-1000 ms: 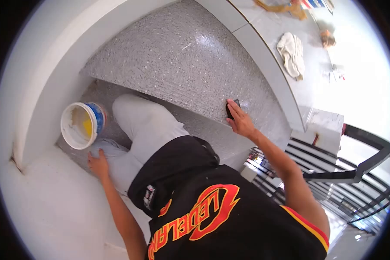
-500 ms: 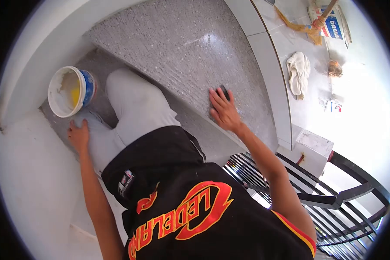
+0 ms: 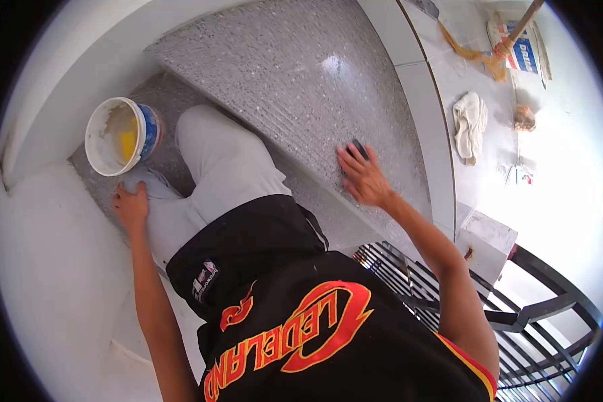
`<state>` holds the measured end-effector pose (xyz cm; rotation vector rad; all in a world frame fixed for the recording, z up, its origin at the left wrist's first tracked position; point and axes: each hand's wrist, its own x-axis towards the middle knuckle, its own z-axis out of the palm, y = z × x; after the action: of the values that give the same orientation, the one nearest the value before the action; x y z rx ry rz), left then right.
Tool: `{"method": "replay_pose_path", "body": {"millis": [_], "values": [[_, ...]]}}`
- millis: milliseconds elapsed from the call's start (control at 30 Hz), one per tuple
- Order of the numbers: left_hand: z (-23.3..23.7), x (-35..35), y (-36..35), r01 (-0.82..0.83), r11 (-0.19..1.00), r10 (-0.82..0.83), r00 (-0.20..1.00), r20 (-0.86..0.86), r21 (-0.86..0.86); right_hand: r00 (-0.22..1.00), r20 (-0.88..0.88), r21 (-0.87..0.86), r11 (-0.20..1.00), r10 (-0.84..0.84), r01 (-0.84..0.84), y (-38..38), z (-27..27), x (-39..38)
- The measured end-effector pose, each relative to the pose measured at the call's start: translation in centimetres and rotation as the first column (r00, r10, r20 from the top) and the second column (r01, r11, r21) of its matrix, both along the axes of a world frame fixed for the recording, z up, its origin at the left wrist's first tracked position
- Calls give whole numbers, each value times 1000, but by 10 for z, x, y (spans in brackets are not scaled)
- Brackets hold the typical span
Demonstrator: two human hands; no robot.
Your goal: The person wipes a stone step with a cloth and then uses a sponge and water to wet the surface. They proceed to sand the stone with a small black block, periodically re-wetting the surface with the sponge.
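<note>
My right hand (image 3: 367, 175) lies over a small dark block (image 3: 360, 149), pressed to the speckled grey stone step (image 3: 275, 74) near its front edge. The block's far end shows past my fingers; its underside is hidden. Down at the left, my left hand (image 3: 131, 206) rests with fingers apart on the lower part of my grey trouser leg (image 3: 167, 201), holding nothing. Just beyond it stands a white bucket (image 3: 92, 144) with a blue label, tilted in view, with something yellow inside.
A white wall (image 3: 47, 234) curves along the left. Past the step's right border lie a crumpled white cloth (image 3: 470, 124), a broom (image 3: 496, 63) and a labelled bucket (image 3: 541, 50). Black metal railing (image 3: 522, 315) runs at the lower right.
The whole view has shifted slightly, so most things appear a little further right. My right hand remains on the dark block on the step; my left hand stays by the bucket.
</note>
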<state>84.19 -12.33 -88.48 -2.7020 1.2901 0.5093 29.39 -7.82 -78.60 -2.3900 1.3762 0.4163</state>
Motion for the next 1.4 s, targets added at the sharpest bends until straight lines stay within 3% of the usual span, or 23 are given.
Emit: {"method": "replay_pose_path", "body": {"millis": [67,133,200,300,333,500,567,633,700,767,833,900,933,967,1000,1033,1100,1133,1167,1233,1267,1333,1400], "values": [[4,-10,10,12,998,-12,1000,0,67,997,49,-83,995,60,-56,-19,0,18],[13,-14,2,2,1000,-2,999,-36,4,999,30,-32,999,28,-27,2,7,4],[-8,5,9,26,999,-26,1000,-17,-24,998,-47,26,999,31,-30,18,10,-17],[-13,8,5,51,998,-51,999,-2,-35,1000,-18,29,1000,-4,5,-2,9,6],[-12,4,9,38,999,-38,999,-9,-17,1000,-3,-48,999,25,-25,-11,4,13],[-1,5,7,8,1000,-8,1000,-23,-13,997,-53,-21,998,51,-52,19,6,-8],[-4,4,5,11,1000,-12,1000,-19,-13,980,115,-73,983,-160,169,21,-3,10],[1,-5,6,-10,1000,10,1000,-4,0,965,196,-128,971,-176,203,4,-17,52],[-9,5,7,31,999,-32,999,-25,-30,924,375,-202,967,-71,156,-6,-17,88],[-12,14,9,82,994,-85,996,-37,-73,914,405,-278,948,-32,156,12,-31,74],[-10,13,12,1,994,-14,994,-112,-110,908,418,-360,922,25,140,29,-37,56],[-8,11,8,20,993,-32,994,-102,-116,665,675,-103,852,-319,514,48,-29,47],[-5,10,12,29,994,-39,995,-94,-104,661,677,-98,850,-324,517,49,-26,43],[-3,9,13,35,994,-44,995,-87,-99,355,719,178,652,-597,737,47,-24,36],[1,7,11,22,997,-29,995,-92,-69,-17,645,448,360,-764,819,46,-21,34],[5,4,6,11,999,-16,995,-99,-44,-28,648,448,352,-761,822,47,-23,31],[-9,12,8,33,998,-38,996,-79,-62,264,630,1,341,-730,940,46,-23,26],[-12,13,6,35,997,-39,997,-59,-74,618,532,-405,467,-579,786,46,-18,21],[-17,15,6,29,996,-34,998,-60,-81,622,535,-409,469,-572,783,44,-17,21],[-16,14,11,26,994,-32,998,-60,-109,790,538,-377,754,-295,538,46,-15,26],[-15,15,12,32,994,-39,997,-60,-101,788,536,-372,753,-304,543,51,-17,33],[-10,11,7,4,999,-7,997,-74,-45,941,228,-213,930,-252,301,48,-18,45],[-8,11,9,5,998,-11,996,-93,-67,946,200,-201,935,-255,294,63,-24,27]]}}
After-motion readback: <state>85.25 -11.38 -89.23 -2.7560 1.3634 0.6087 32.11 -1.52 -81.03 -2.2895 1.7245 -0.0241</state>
